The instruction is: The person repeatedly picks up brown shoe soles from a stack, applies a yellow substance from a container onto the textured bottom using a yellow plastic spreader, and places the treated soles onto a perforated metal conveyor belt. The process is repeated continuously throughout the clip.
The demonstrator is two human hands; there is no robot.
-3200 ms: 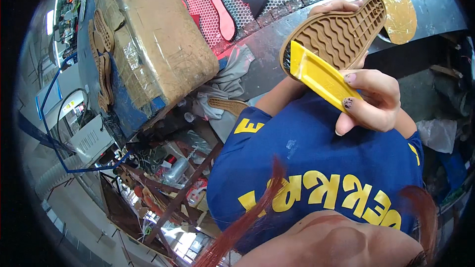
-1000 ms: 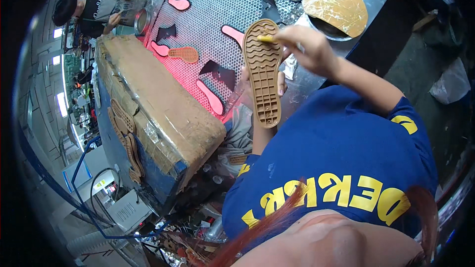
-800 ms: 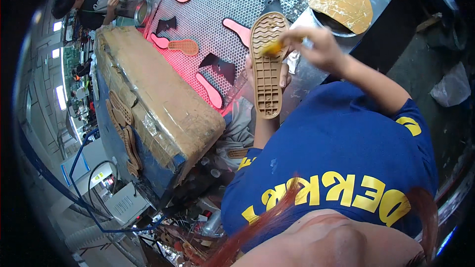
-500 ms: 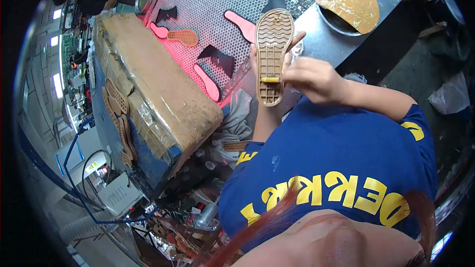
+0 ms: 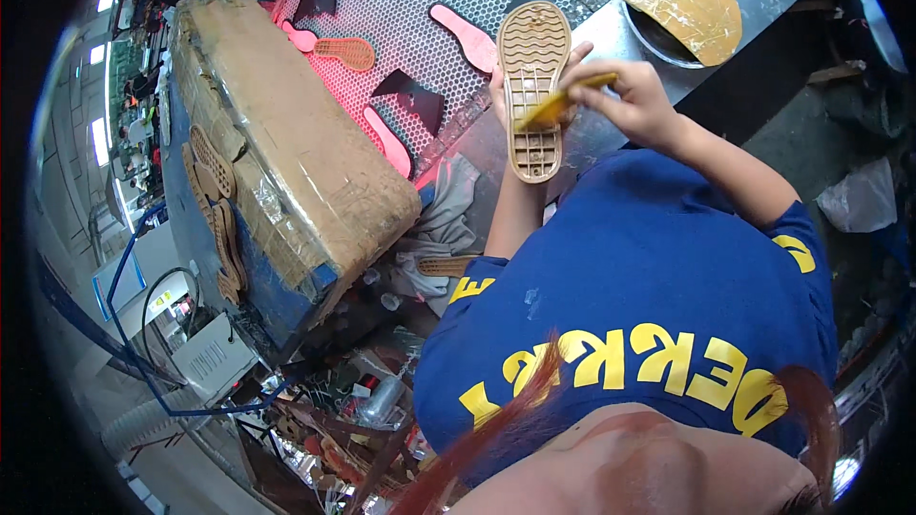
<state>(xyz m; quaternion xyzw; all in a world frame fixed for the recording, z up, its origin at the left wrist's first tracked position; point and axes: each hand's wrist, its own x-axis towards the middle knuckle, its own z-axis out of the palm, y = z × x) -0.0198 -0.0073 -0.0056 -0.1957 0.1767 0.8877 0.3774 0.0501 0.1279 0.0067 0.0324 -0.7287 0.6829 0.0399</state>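
Note:
My left hand [image 5: 498, 93] supports a tan rubber shoe sole [image 5: 534, 46] from behind, thumb along one edge and fingertips showing past the other. The sole is held lengthwise toward me, with wavy ridges at its far end and a grid of open cells at the near half. In my right hand [image 5: 637, 103] is a slim yellow brush-like tool [image 5: 544, 115], pinched by its upper end. Its wide lower end slants across the grid part and is smeared by motion; whether it touches the sole I cannot tell.
Ahead, pink insoles [image 5: 462, 34] and dark cut pieces [image 5: 410, 100] lie on a honeycomb-patterned surface [image 5: 382, 29]. A bowl partly covered by a yellowish round board [image 5: 679, 2] stands right. At left is a cardboard-topped box [image 5: 296, 124], with more soles [image 5: 212, 158] along its side. A person's arm shows far left.
The yellow tool has turned from lying level across the grid to a slant, and my right hand has risen away from the sole. The other person has mostly left view.

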